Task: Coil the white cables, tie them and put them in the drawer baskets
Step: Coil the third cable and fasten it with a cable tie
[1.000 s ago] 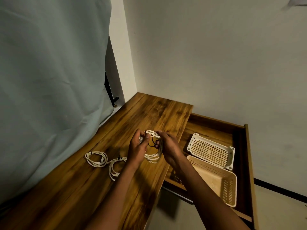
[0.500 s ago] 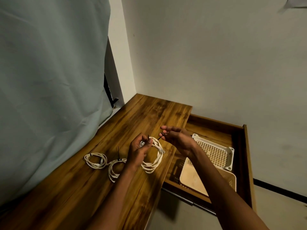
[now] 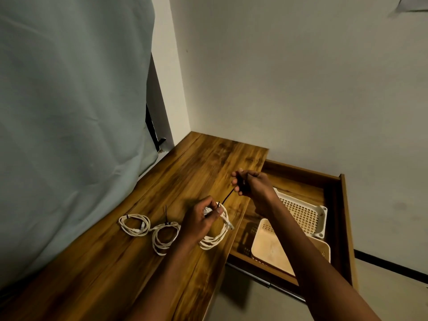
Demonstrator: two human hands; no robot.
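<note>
Over the last second the right hand (image 3: 251, 185) has drawn up and away to the far right, and the thin black plastic tie (image 3: 228, 197) now runs taut between it and the coil. A moment ago both hands sat together on the loop. I take this as the cinching pull, so this bundle is nearly tied.

The left hand (image 3: 201, 220) is in a closed grip on the top of the third white coiled cable (image 3: 216, 239), pinching it where the tie wraps; the coil hangs from it onto the worktop (image 3: 208, 163) near the right edge. The right hand's grip is closed on the tie's free tail.

Two more white cable coils lie to the left, the far-left coil (image 3: 134, 224) and the middle coil (image 3: 165, 237), each with a short black tie tail sticking up; they look already bound.

The worktop is glossy, streaky brown wood. Right of it the wooden drawer (image 3: 342, 205) stands open, holding a white perforated plastic basket (image 3: 303, 212) on the far side and a beige perforated plastic basket (image 3: 271, 249) nearer. I see no cable in either basket.
</note>
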